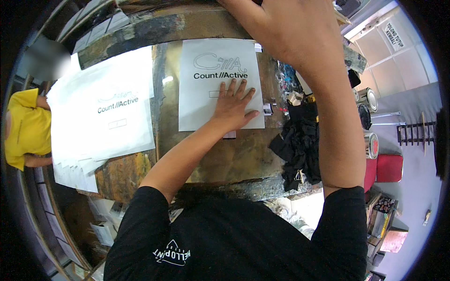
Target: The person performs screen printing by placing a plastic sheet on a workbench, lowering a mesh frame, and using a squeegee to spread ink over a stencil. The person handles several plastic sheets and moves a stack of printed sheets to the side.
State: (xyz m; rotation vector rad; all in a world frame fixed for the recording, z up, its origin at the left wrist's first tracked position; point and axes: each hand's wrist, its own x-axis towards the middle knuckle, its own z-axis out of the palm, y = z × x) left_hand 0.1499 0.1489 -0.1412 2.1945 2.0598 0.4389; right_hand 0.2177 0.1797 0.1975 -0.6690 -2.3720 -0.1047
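My left hand (233,104) lies flat with its fingers spread on a white printed sheet (197,114). The sheet bears dark lettering and an outlined design, and rests on a stained worktable (213,161). Small pale and purplish pieces peep out at its edges. At the top of the view my right hand (286,30) is raised, large and near the camera. Its fingers run past the upper edge, so whether it holds anything is hidden. To the left of the sheet lies a fanned stack of similar white printed sheets (77,122).
Crumpled black cloth (300,136) lies at the table's right side, with metal cans (371,145) beyond it. A red chair (389,167) stands farther right. Slatted racks (40,206) run along the left, where a person in a yellow shirt (29,129) is beside the stack.
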